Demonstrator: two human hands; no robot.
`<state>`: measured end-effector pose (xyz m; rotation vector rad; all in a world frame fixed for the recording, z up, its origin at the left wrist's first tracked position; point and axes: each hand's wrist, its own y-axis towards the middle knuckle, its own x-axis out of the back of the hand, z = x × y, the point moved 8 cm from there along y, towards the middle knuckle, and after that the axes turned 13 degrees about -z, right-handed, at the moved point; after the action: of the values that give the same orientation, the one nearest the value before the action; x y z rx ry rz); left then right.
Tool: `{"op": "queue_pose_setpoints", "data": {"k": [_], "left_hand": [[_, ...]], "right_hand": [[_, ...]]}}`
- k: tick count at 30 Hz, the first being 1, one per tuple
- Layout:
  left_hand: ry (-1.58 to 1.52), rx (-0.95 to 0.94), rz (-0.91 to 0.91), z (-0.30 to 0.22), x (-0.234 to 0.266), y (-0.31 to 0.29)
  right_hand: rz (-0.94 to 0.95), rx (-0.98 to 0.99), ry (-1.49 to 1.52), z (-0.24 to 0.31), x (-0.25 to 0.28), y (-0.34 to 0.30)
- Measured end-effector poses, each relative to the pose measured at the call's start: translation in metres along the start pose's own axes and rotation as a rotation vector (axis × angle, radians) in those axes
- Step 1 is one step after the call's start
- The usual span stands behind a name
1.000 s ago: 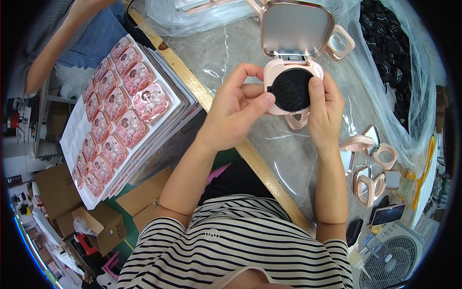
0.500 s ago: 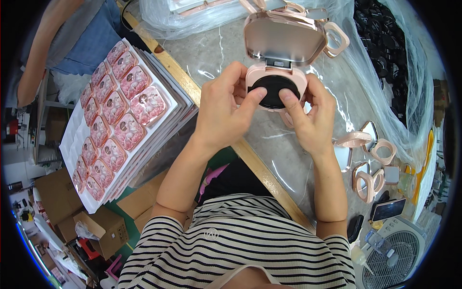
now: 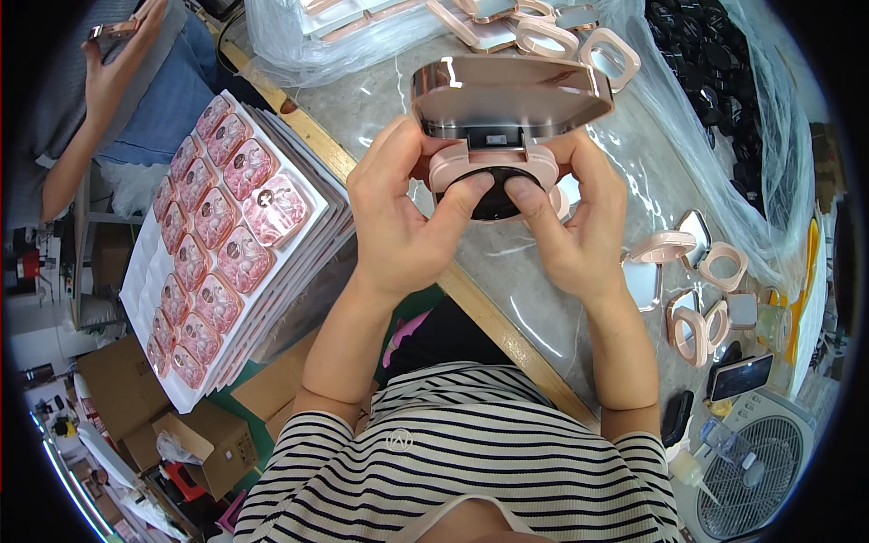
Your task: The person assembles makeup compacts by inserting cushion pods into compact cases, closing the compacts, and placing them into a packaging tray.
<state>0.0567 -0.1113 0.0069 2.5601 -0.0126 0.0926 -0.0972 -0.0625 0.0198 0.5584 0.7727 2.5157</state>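
Observation:
Both my hands hold an open pink compact case (image 3: pixel 441 172) above the grey tabletop, its rose-gold lid (image 3: pixel 507 95) standing up on the far side. A glossy black round disc (image 3: pixel 493 210) lies in the round opening of the base. My left hand (image 3: pixel 398 204) grips the left side of the case, fingers curled behind it. On the right side, my right hand (image 3: pixel 584 208) has the same grip. Both thumbs press on the disc, their tips close together. The fingers behind the case are partly hidden.
Stacked white trays (image 3: pixel 312 217) with pink decorated compacts (image 3: pixel 276 210) stand left. Pink frames (image 3: pixel 724 268) and mirrors lie right and at the back. A plastic bag (image 3: pixel 787 118) holds black round pieces. A phone (image 3: pixel 740 376) and fan (image 3: pixel 751 471) are lower right. A co-worker's hand (image 3: pixel 109 77) holds a small piece.
The case has shifted slightly left and nearer me, tilting so its lid shows more edge-on. My thumbs stay on the disc. The co-worker's hand with a piece has come into view.

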Motion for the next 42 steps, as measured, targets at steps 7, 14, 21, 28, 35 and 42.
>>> {"op": "queue_pose_setpoints", "data": {"k": [7,14,21,28,35,42], "left_hand": [[-0.424,0.449,-0.006,0.019,-0.015,-0.003],[-0.318,0.634,0.145,0.035,-0.025,-0.016],[-0.167,0.443,0.051,0.037,-0.027,-0.019],[-0.119,0.506,0.171,0.031,-0.027,-0.02],[-0.191,0.663,0.243,0.051,-0.02,-0.02],[-0.766,0.79,-0.151,0.093,0.196,0.112]], "right_hand": [[-0.127,-0.162,0.125,-0.02,0.005,0.0],[0.041,-0.33,0.107,-0.031,-0.005,-0.005],[0.036,-0.405,0.114,-0.045,-0.008,-0.009],[0.16,-0.477,0.112,-0.07,-0.013,-0.012],[0.212,-0.494,0.001,-0.061,-0.008,-0.012],[0.069,-0.335,-0.506,-0.042,0.113,0.048]]}}
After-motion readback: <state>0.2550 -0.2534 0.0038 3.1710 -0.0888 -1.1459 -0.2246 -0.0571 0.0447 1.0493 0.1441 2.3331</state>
